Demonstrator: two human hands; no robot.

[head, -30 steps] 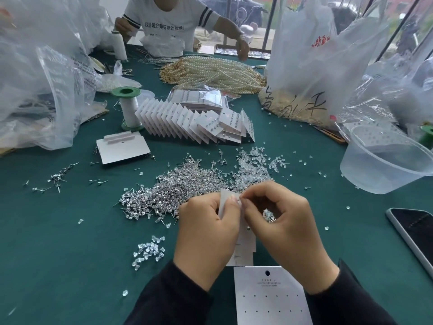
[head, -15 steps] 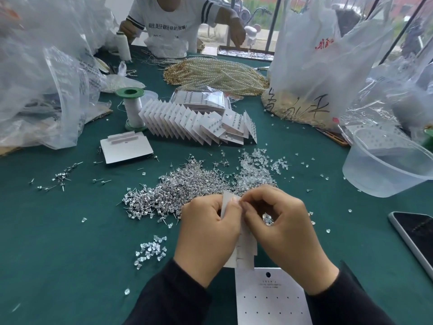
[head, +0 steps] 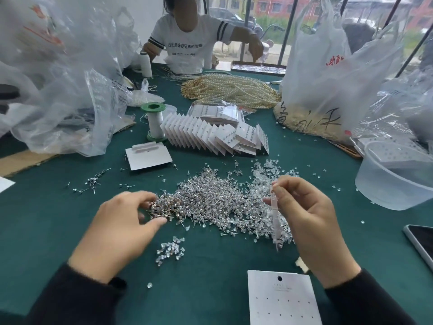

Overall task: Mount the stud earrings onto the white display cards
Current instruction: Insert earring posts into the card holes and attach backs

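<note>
A big heap of silver stud earrings [head: 215,202] lies on the green table. My left hand [head: 121,221] rests at the heap's left edge, thumb and fingers pinching among the studs. My right hand [head: 309,219] holds a white display card [head: 274,214] edge-on, upright, above the heap's right side. A blank white card with small holes [head: 281,301] lies flat near the front edge. A small cluster of clear earring backs [head: 169,249] sits between my hands. Filled cards [head: 210,134] stand in a fanned row behind the heap.
A clear plastic tub [head: 393,184] is at the right, a phone [head: 421,245] at the right edge. A green-topped spool [head: 155,120], a white card block [head: 147,156], pearl strands [head: 232,90] and plastic bags [head: 58,90] crowd the back. A person [head: 194,41] sits opposite.
My hands have parted. The left hand let go of the card and moved left to the stud heap; the right hand keeps the card and lifted it to the right.
</note>
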